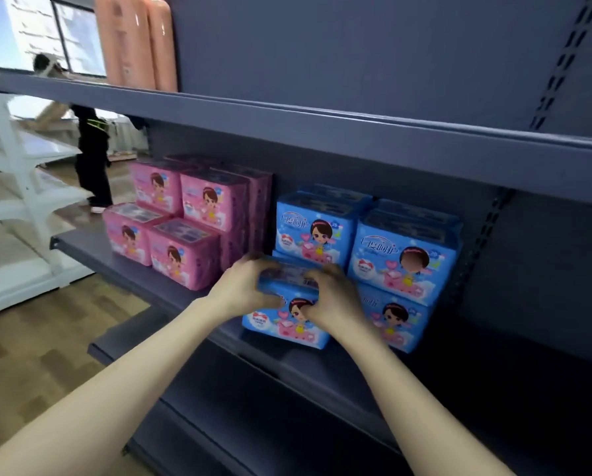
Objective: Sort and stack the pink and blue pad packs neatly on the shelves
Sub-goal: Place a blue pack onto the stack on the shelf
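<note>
Hands meet on one blue pack at the front edge of the middle shelf. Our left hand curls its fingers over the pack's top left corner, and our right hand wraps the top right corner with the thumb on the printed face. Both hands grip it firmly and neither has a finger free. We judge that we hold it from both sides so the soft pack stays square while we line it up. Its base looks to be on the shelf or just above it, and we cannot tell which. It sits just left of and in front of the blue stack, which stands two packs high toward the shelf's right end with its faces turned outward. The pink packs keep to the left end, taller at the back and lower at the front edge, with a narrow gap between the two colours. That gap keeps the sorting easy to read. We think the step in hand is seating this pack flush with its blue neighbours, label forward. Peach bottles stand on the upper shelf. Past the left end, a person in dark clothes stands near white racks.
</note>
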The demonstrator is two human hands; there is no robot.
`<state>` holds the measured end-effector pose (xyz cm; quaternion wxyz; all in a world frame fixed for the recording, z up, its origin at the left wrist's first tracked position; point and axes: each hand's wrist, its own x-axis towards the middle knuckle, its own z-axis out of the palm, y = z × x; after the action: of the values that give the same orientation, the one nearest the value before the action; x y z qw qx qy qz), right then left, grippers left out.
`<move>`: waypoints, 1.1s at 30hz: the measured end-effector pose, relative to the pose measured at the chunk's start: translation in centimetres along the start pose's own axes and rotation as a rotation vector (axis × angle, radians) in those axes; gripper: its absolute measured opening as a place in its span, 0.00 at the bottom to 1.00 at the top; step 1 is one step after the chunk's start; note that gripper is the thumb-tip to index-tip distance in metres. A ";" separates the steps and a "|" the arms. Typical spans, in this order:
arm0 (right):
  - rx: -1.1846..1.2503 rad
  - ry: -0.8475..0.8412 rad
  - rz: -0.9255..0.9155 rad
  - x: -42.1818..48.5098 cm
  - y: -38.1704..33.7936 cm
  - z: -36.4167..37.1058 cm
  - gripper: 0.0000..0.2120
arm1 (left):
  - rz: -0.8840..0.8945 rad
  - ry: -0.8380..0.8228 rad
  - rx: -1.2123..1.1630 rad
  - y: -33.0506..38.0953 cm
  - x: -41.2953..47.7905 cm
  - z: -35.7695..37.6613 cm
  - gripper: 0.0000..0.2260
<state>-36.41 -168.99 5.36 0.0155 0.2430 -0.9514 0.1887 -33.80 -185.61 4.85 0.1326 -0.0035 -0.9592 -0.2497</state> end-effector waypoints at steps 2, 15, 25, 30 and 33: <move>-0.002 0.020 0.055 0.1 -0.8 0.5 0.27 | 0.038 -0.020 0.001 -0.9 0.6 -0.3 0.27; -0.026 0.105 0.318 0.5 -3.2 2.6 0.28 | 0.203 -0.112 -0.124 -4.3 3.1 0.0 0.25; -0.075 0.115 0.314 0.7 -2.9 3.1 0.26 | 0.222 -0.115 -0.153 -5.4 3.8 1.1 0.22; -0.085 0.109 0.306 0.8 -2.4 3.4 0.28 | 0.228 -0.101 -0.165 -5.7 3.8 1.2 0.22; -0.065 0.118 0.297 1.1 -2.2 3.5 0.28 | 0.228 -0.094 -0.165 -5.8 3.8 1.2 0.21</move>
<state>-36.12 -172.50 3.01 0.0510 0.0876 -0.9799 0.1718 -38.19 -190.33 2.06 0.1142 -0.1349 -0.9340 -0.3106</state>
